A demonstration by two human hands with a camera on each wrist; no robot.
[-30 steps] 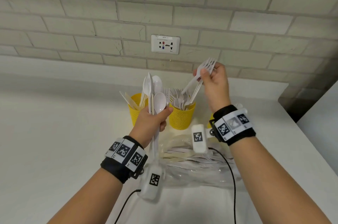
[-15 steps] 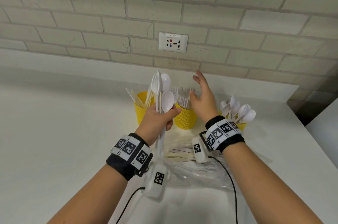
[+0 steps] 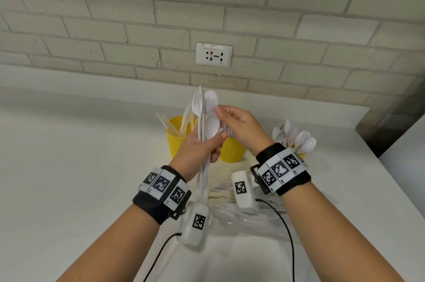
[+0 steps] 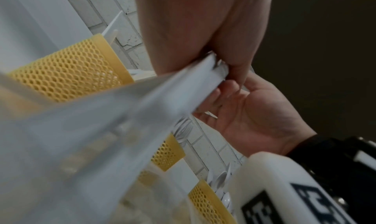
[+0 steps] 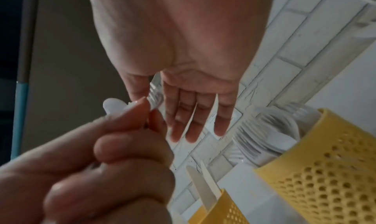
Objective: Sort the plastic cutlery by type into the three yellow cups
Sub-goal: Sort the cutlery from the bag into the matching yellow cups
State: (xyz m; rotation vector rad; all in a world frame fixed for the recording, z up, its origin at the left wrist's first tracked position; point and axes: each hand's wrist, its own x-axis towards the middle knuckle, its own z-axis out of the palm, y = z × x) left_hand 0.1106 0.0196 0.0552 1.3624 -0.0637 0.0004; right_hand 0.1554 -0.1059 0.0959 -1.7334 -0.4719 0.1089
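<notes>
My left hand (image 3: 200,150) grips a bundle of white plastic cutlery (image 3: 203,116) upright by the handles: a fork, two spoons and a thin beige piece. My right hand (image 3: 232,120) reaches its straight fingers to the bundle's top, fingertips on a spoon bowl. In the right wrist view the fork tines (image 5: 154,95) lie between its thumb and forefinger. The left yellow cup (image 3: 176,141) holds knives. The middle cup (image 3: 231,151) holds forks, mostly hidden by my hands. The right cup (image 3: 301,155) holds spoons behind my right wrist.
A clear plastic bag (image 3: 243,215) with more cutlery lies on the white counter (image 3: 80,178) under my wrists. The brick wall with a socket (image 3: 213,55) rises just behind the cups. Cables hang from both wrist cameras.
My right hand held forks over the middle cup, let them go into it, then moved left, empty, to the top of the bundle. My left hand kept its grip.
</notes>
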